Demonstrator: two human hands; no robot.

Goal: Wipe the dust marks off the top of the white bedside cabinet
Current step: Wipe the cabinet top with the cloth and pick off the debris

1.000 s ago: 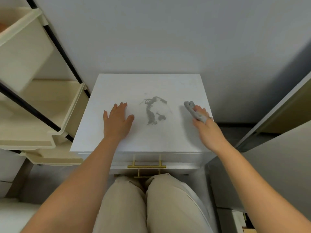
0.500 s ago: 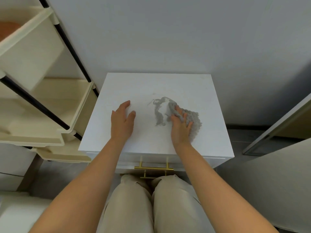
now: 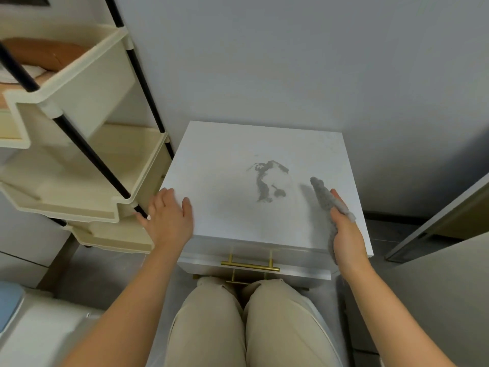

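Note:
The white bedside cabinet (image 3: pixel 230 160) stands against the wall in front of my knees. Dark grey dust marks (image 3: pixel 264 182) streak the middle of its top, a curved smear with a small blot beside it. My right hand (image 3: pixel 348 234) holds a grey fluffy cloth (image 3: pixel 324 196) at the cabinet's right front edge, lifted to the right of the marks and not touching them. My left hand (image 3: pixel 169 217) rests on the cabinet's left front corner, fingers spread, holding nothing.
A cream tiered trolley (image 3: pixel 87 165) with black posts stands close on the cabinet's left. A gold drawer handle (image 3: pixel 250 264) faces my knees. A door or panel edge (image 3: pixel 436 223) lies at the right. A white and blue object (image 3: pixel 16 313) sits low left.
My right hand has drawn the cloth off the marks, back to the right front edge. My left hand slid from the top's middle left to the left front corner. The marks remain.

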